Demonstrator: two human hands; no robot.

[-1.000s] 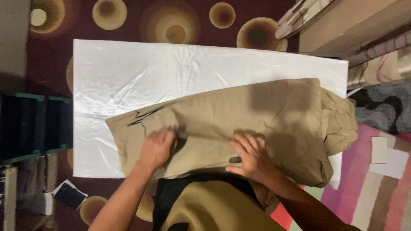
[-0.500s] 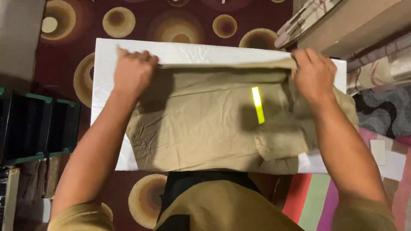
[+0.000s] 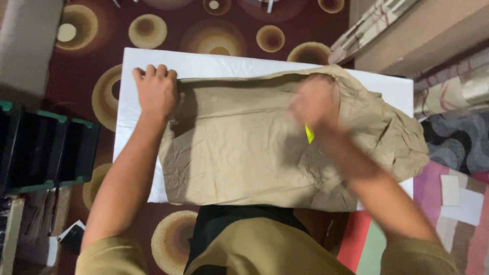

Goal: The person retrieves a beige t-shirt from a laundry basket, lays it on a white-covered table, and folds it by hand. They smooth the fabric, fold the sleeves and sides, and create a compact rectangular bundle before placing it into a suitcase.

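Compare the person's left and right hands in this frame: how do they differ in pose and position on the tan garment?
The left hand is sharp, lying knuckles-up on the far left corner of the tan garment, over the white board. The right hand is motion-blurred and sits farther in, over the garment's upper middle, near a yellow-green strip. Its grip cannot be told. Both hands are bare and over the garment's far edge.

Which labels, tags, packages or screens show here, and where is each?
Tag: small bright yellow-green strip on the tan garment, beside the blurred right hand; mostly hidden.
Papers: pale flat rectangles on the striped mat at the right edge; too small to tell more.
No screens or packages can be made out.
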